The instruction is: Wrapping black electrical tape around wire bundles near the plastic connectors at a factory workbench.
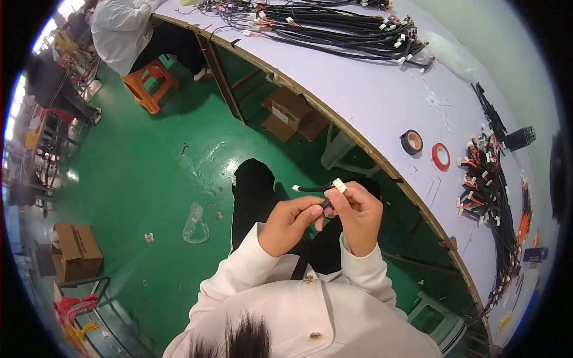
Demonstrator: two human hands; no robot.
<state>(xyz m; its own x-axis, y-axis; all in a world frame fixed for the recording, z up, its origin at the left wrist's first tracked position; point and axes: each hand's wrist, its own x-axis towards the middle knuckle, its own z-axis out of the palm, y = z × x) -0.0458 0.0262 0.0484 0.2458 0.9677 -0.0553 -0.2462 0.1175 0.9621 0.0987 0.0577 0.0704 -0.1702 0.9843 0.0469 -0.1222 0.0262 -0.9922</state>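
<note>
Sits with a broad stretch of green floor at the left, running from a box by the lower left rim across to the dark-trousered knees. Has a co-worker in white higher up, seated on an orange stool, well apart from the knees. Nearer in, has a clear plastic piece lying on that floor. Pinches a dark part of a short cable with the left hand, thumb and fingertips drawn together. Holds the cable over the lap, short of the table, its small white plug sticking out free leftward. Grips it with the right hand too, thumb and fingers closed in just below a cream connector; cannot tell how the covered fingers lie. Has the table edge close beyond the right hand, curving from upper left to lower right. On the table, has a cable bundle along the far part, then black tape and red tape side by side, apart, set in from the edge, with harnesses piled toward the wall.
</note>
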